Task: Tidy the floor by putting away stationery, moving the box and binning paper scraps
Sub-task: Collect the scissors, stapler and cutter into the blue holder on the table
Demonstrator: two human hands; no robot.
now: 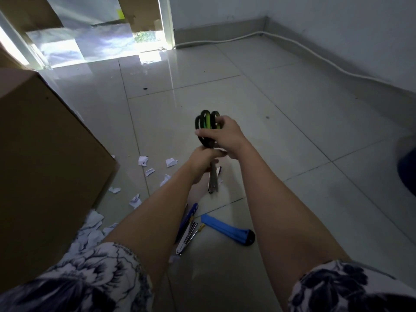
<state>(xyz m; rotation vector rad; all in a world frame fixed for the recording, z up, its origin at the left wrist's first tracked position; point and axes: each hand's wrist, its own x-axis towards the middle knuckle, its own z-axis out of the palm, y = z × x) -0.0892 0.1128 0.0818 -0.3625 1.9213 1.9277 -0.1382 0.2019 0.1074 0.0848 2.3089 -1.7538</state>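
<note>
the fingers (203, 132) of the right hand (225, 137) curled around the looped black-and-green plastic handles of the scissors (208, 127), while the left hand (202, 162) clenched lower down on the thin steel blades, which pointed toward the glossy tiled floor (292, 131). there appeared to be more than one pair bunched together, though the handles blurred into each other. under the forearms lay a blue utility knife (227, 229) with a black end cap, and just beside it a blue pen (191, 213) and a slim metal stapler (186, 240). crumpled white paper scraps (144, 161) were scattered on the tiles along the base of a plain brown cardboard box (45, 172) at the left. a white cable (315, 55) ran along the skirting. both short sleeves (96, 273) were of floral-print cloth.
</note>
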